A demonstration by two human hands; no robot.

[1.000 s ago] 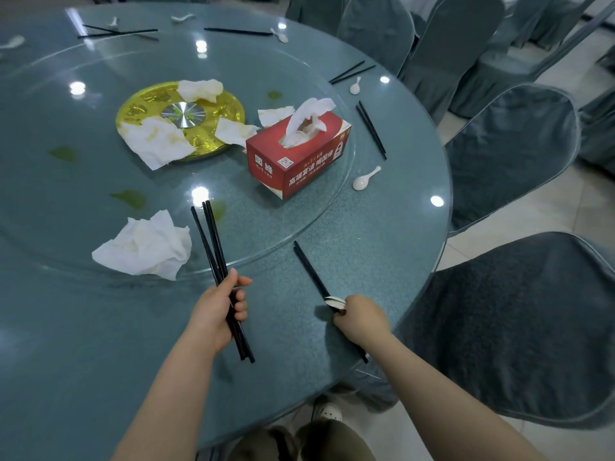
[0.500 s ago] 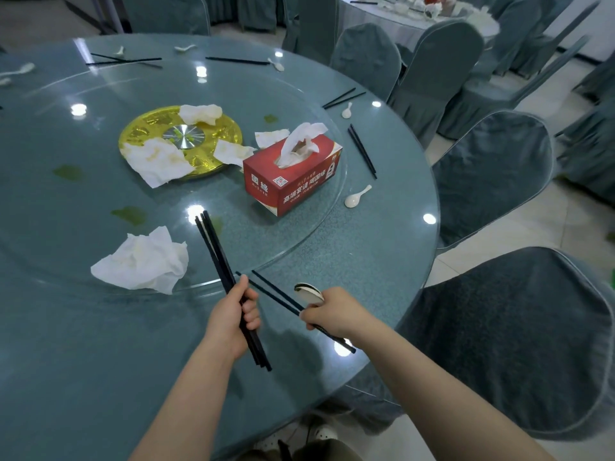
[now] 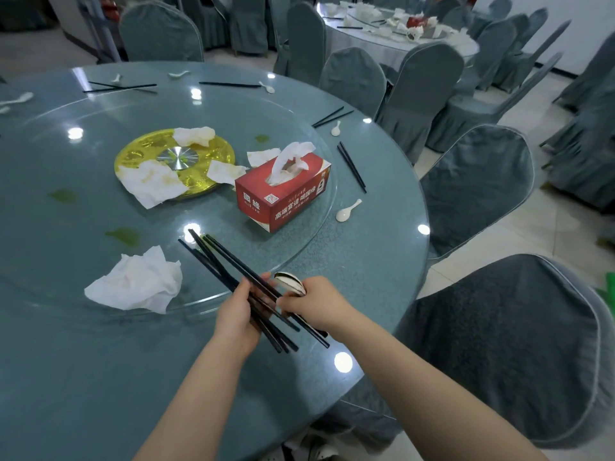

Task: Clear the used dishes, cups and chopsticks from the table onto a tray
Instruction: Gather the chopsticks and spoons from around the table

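Flanking tissue box (image 3: 283, 191), crumpled napkin (image 3: 134, 282), spoon (image 3: 347, 210)

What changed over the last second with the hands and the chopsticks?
The right hand lifted its pair of chopsticks and a white spoon off the table and carried them left to the black chopsticks gripped in the left hand; the two bundles now cross and the hands meet. Tissue box, napkins and the other chopsticks on the table stayed put.
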